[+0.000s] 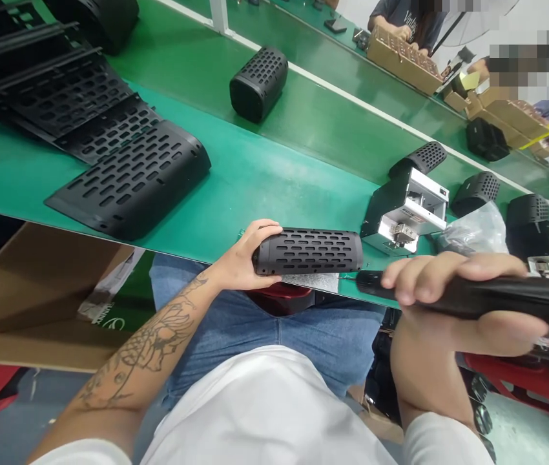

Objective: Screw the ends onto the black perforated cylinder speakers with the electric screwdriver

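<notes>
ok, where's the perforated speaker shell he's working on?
Head view, centre: the black perforated speaker shell lies sideways at the green bench's near edge, gripped by the left hand, with the screwdriver tip at its right end.

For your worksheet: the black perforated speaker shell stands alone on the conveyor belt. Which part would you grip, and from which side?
Grip the speaker shell across its rounded slotted sides, coming down from above. It lies on its side, long axis along the belt, with open space around it, so fingers can probably wrap its curved body; the flat end cap offers less purchase.
</notes>
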Demonstrator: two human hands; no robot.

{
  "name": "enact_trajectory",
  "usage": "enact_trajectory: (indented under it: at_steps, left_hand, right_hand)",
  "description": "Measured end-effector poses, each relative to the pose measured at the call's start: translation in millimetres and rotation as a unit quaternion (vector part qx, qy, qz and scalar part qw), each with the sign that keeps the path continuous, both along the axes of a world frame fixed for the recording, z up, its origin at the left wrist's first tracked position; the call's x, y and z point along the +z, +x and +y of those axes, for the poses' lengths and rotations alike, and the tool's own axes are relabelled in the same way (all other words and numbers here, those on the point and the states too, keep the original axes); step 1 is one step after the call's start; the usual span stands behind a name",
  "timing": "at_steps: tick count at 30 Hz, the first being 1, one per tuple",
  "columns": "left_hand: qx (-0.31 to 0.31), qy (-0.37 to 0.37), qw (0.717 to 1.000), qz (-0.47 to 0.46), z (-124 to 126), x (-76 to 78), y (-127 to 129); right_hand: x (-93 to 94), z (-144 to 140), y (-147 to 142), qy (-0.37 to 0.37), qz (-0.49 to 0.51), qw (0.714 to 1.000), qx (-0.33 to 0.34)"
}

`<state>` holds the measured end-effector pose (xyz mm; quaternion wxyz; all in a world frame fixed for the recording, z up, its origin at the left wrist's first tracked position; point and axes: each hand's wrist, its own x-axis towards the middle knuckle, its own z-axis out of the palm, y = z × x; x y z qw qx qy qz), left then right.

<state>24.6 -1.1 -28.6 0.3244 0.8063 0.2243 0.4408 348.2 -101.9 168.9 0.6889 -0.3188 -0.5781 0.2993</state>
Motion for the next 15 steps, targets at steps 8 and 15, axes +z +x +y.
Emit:
enact_trajectory:
  at_steps: [8, 15]
  left_hand:
    - [-0.018, -0.012, 1.0, -0.02, 2, -2.6, 3]
    - [-0.02, -0.025, 0.999, -0.037, 0, -4.8, 6]
  right_hand:
    - [-18.9, 36, -36, -0.006, -0.039, 0.988, 0.151]
    - [-28.1, 37, -36, -0.027, -0.053, 0.983, 0.173]
